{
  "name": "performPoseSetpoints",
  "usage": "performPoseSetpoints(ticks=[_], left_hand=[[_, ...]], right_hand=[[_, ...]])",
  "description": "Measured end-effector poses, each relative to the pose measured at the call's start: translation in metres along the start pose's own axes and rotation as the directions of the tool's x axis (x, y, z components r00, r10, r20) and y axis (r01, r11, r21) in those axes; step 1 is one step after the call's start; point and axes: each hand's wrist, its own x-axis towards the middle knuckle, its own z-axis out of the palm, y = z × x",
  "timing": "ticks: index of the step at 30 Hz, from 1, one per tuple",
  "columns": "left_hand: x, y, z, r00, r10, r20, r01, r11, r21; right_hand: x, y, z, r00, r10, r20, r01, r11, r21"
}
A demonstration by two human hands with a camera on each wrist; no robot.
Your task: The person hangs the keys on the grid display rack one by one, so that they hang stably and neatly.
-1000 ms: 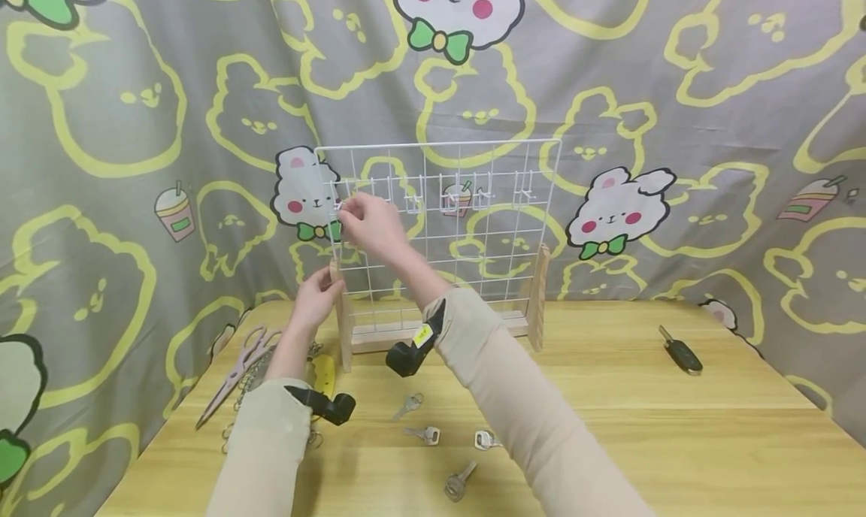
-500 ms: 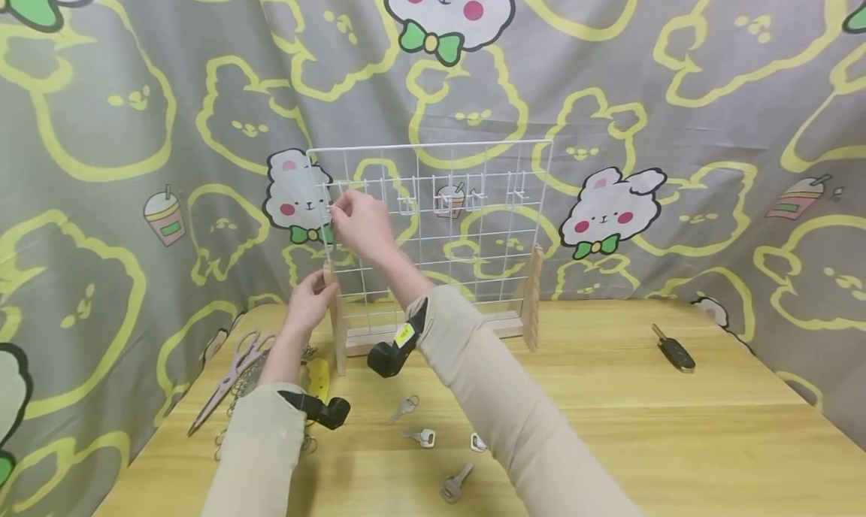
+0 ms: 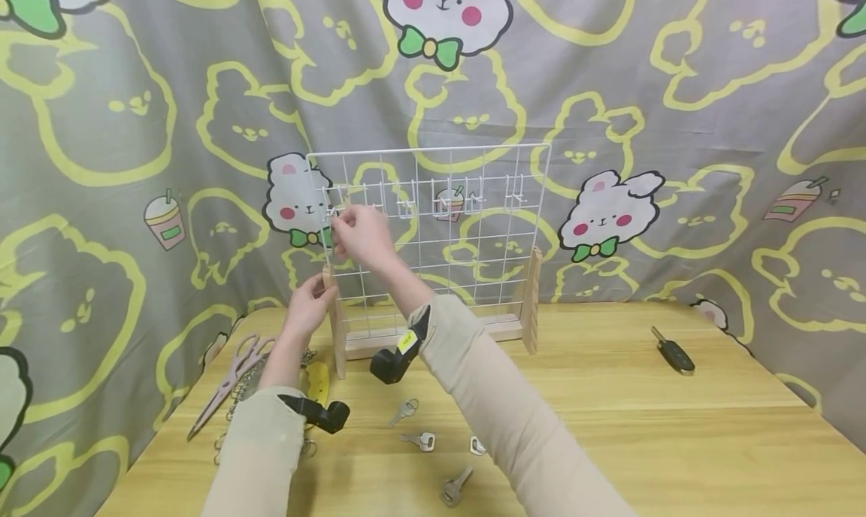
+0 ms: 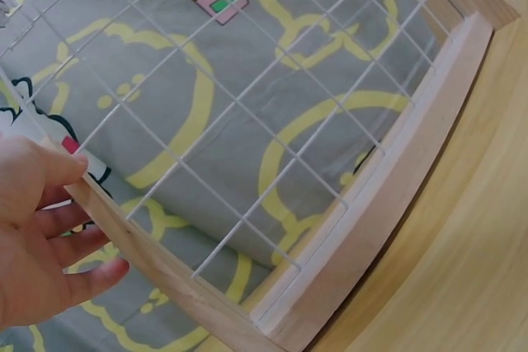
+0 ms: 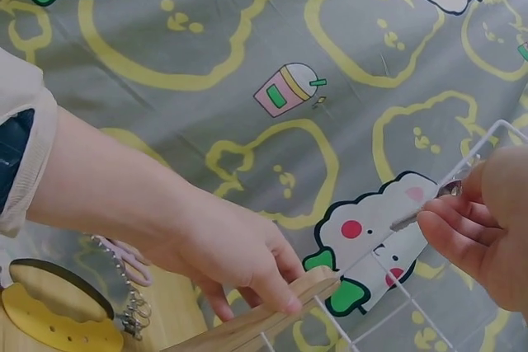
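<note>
Bright even indoor light, soft shadows, no glare; slight wide-angle edge bend, wrist views w/ mild blur.

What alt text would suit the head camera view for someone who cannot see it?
A person's right hand pinches a small metal piece at the upper left of a white wire grid rack, while the left hand steadies its wooden post. Loose keys and scissors lie on the table.
</note>
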Motion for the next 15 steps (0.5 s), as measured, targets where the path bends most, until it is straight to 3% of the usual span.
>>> performPoseSetpoints(ticks=[5,10,15], left_hand=[[-0.001,-0.002,0.000,1.000,-0.014,0.000,0.014,1.000,0.002],[-0.001,-0.002,0.001,1.000,-0.021,-0.001,0.021,1.000,0.010],[0.000,-0.002,0.001,1.000,-0.016,-0.005,0.016,1.000,0.012]], right_hand=[[-0.004,0.012,-0.002,0.999,-0.037,0.016,0.036,0.999,0.035],[-0.007,0.024,-0.010,0.999,-0.016,0.038,0.012,0.996,0.092],[-0.007,0.038,-0.022,0.998,0.009,0.056,-0.013,0.997,0.072]])
